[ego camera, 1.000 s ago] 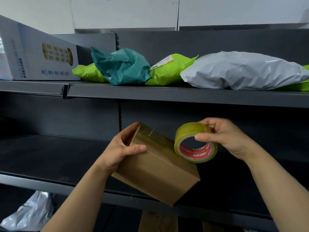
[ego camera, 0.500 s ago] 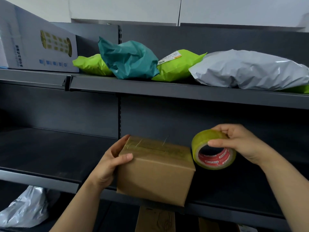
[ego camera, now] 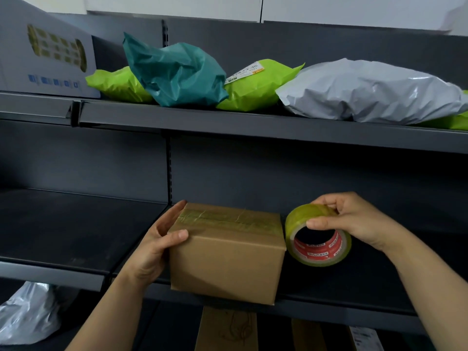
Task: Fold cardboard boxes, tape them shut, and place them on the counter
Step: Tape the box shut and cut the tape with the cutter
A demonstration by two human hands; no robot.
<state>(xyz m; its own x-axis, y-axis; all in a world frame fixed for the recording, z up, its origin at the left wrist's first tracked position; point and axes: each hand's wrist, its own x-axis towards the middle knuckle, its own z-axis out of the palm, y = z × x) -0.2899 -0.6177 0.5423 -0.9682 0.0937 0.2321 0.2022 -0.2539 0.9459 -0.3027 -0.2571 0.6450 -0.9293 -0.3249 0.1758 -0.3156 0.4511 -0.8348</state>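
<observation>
Above the box (ego camera: 228, 259), an upper shelf (ego camera: 228, 122) carries a teal bag (ego camera: 177, 74) directly overhead, a green bag (ego camera: 255, 89) with a label beside it, another green bag (ego camera: 119, 84) up to the left, a grey bag (ego camera: 367, 92) up to the right, and a white carton (ego camera: 45, 54) far up to the left. Below the box to the left lies a silver bag (ego camera: 25, 312), and straight below it stands flat cardboard (ego camera: 225, 328). To the left of the box and behind it, the lower shelf (ego camera: 76, 231) is dark and bare, with nothing between the box and the back panel. The box is at the front edge of this shelf, its bottom overhanging the lip; whether it rests there cannot be told. It is level, taped top upward, a plain side facing the camera, its long axis and taped seam running left to right. The left hand (ego camera: 152, 249) grips its left end, thumb on the front face, fingers along the side. Just right of the box, close enough that contact cannot be told, the tape roll (ego camera: 301, 216) stands on edge, hole toward the camera, pinched at its top by the right hand (ego camera: 354, 224).
</observation>
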